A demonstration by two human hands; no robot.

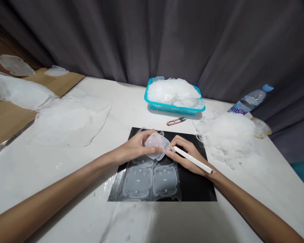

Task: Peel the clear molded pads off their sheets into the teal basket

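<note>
My left hand (138,145) is closed around a small translucent moulded plastic piece (157,144), lifted at the top of a clear sheet of joined pieces (152,180). That sheet lies on a black mat (195,187) in the middle of the white table. My right hand (186,153) grips a thin white stick-like tool (192,160), pencil-style, with its tip touching the right edge of the held piece.
A turquoise basket (174,108) heaped with translucent pieces stands at the back. Small pink snips (175,121) lie before it. A pile of white trimmings (228,135) and a water bottle (250,100) sit right. Clear plastic sheeting (71,121) and cardboard (7,119) lie left.
</note>
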